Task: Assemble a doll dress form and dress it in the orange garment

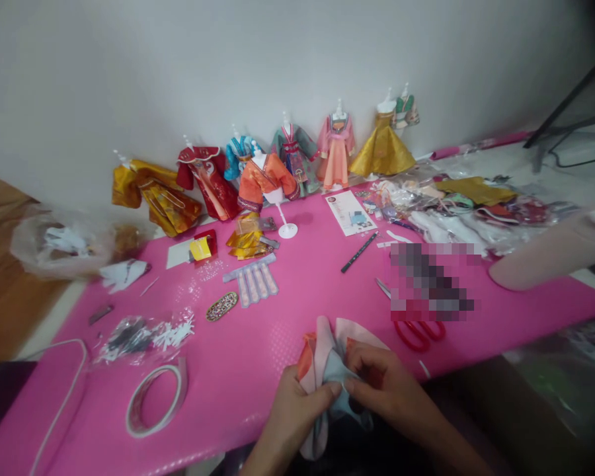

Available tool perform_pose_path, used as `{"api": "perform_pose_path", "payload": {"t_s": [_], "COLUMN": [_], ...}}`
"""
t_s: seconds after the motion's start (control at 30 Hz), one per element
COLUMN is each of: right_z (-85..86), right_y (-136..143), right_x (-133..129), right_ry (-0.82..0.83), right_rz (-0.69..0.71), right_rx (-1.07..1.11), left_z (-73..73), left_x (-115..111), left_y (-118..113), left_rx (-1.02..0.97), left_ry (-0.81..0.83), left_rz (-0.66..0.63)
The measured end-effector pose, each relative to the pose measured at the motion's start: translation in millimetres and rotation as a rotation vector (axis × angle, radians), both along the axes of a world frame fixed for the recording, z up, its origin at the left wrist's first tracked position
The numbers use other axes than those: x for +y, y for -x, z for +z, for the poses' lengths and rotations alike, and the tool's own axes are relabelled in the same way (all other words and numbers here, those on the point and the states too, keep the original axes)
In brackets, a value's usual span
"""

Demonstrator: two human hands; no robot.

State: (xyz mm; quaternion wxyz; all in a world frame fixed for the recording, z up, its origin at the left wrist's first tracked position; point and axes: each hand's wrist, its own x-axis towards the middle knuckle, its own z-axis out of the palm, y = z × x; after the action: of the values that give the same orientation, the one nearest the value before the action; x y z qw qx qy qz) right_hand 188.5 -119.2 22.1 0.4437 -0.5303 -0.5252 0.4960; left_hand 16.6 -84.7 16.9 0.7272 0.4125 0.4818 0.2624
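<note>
Two hands pinch a small pale-pink, blue-grey and orange cloth piece just left of the red-handled scissors

From where I stand, everything can be placed from those scissors. Far to their left, a clear plastic bag with white contents sits beyond the pink tabletop. Well left of them too, a gold robe with long sleeves leans at the wall, and a clear packet of thin white strips lies flat. Next along, but nearer me than the scissors, is a white roll of tape on its side. Still left of them, and a little farther back, come a gold-edged oval piece and a lilac pleated fabric strip; behind that strip, an orange jacket with patterned cuffs stands on a white stand.

Then the hands: the left hand presses its thumb on the cloth, its other fingers mostly hidden behind. The right hand, nearest the scissors, pinches the cloth between thumb and bent fingers, the two thumbs close together. Beyond the scissors, to the left, lies a slim black pen. Farther back, to their right, spreads a heap of fabric and plastic packets.
</note>
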Motion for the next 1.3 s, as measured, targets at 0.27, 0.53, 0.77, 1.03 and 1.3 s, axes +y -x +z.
{"api": "perform_pose_path", "payload": {"t_s": [0.27,0.53,0.77,1.03,1.3], "right_z": [-1.0,-0.4,-0.1,2.1,0.8], "right_y": [0,0,0,-1,-3], "right_x": [-1,-1,-2,-2,-3], "right_ry": [0.046,0.043,0.035,0.01,0.041], "right_rz": [0.042,0.034,-0.002,0.001,0.056], "right_rx": [0.075,0.05,0.045,0.034,0.071], "left_z": [2.2,2.5,-7.3,-8.2,0.0], "left_x": [-2,-3,-2,-1,-3], "left_y": [-3,-2,0,2,0], "left_rx": [-0.093,-0.094,-0.127,-0.109,-0.161], "left_ry": [0.033,0.037,0.028,0.035,0.071], "left_rz": [-0.015,-0.017,-0.044,-0.079,-0.054]}}
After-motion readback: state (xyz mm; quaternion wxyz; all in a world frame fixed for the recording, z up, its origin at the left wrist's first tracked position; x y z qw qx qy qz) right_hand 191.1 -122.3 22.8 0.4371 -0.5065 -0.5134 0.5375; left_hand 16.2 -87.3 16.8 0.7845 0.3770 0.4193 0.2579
